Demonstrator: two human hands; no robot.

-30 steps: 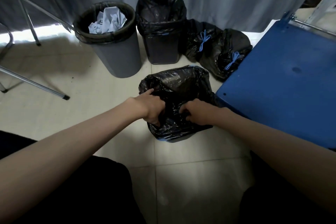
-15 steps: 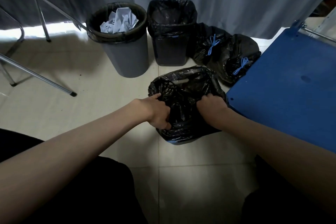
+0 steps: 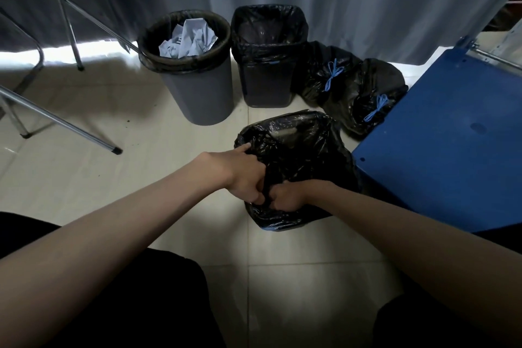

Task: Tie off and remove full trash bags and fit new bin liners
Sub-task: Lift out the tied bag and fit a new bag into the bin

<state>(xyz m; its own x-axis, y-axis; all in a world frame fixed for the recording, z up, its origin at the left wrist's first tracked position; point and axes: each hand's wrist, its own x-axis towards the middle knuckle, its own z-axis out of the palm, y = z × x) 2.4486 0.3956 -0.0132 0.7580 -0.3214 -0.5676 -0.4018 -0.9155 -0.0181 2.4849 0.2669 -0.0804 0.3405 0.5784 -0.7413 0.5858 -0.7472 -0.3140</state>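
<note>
Both hands are closed tight on the black liner [image 3: 296, 150] of the near bin, which stands on the tiled floor [image 3: 84, 133] at the centre of the view. The left hand [image 3: 243, 175] and right hand [image 3: 288, 195] meet knuckle to knuckle at the bin's 6 o'clock rim, each with fingers curled around a gathered bunch of plastic; the left thumb lies straight, pointing toward 12 o'clock along the liner's edge. The liner is crumpled across the bin's mouth, so what lies inside cannot be told.

Around it, largest first. A grey curtain [image 3: 339, 3] hangs across the whole far side at 12 o'clock. A blue flat panel [image 3: 452, 144] lies at 3 o'clock, its near corner just beside the held bin and its far edge overlapping the tied bags. At 11 o'clock stands a round grey bin [image 3: 203, 93] with a black liner folded over its rim and crumpled white paper [image 3: 187, 41] on top. At 12 o'clock, touching or just beside it, is a square black bin [image 3: 267, 76] with a fitted liner, open at the top. At 1 o'clock two tied black bags [image 3: 358, 85] lie against each other on the floor, each knotted with blue drawstrings [image 3: 332, 75]. Metal chair legs [image 3: 56, 118] slant across the floor at 9 to 10 o'clock, well apart from the hands.
</note>
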